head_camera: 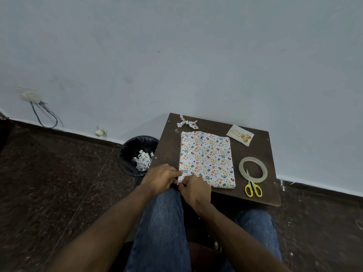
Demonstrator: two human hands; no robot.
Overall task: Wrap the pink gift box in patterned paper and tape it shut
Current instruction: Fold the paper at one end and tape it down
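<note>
1. We are looking down at a small dark desk (169,152) set against a pale wall, with our knees in blue jeans below its near edge.
2. The gift box (207,159), fully covered in patterned paper with coloured ornaments on white, is lying flat on the desk, its near left corner right at our fingers.
3. Our left hand (160,178) is resting against that corner from the left, its fingers (173,172) lying fairly straight and close together along the paper's edge.
4. Our right hand (193,190) is meeting it from the near side, its fingers (182,184) curling in and seeming to pinch the paper at the corner; the fingertips themselves are hidden, so we cannot tell more exactly.
5. To the right of our fingers, beyond the box, a roll of clear tape (253,169) is lying flat, with yellow-handled scissors (253,188) just beside it, their blades reaching into the roll's ring.
6. Far beyond our fingers, past the box's far edge, a twisted scrap of the same paper (187,123) is lying, and a birthday card (240,135) with gold balloons is sitting to its right.
7. Left of our fingers, on the floor beside the desk, a black-lined bin (137,156) is holding paper offcuts.
</note>
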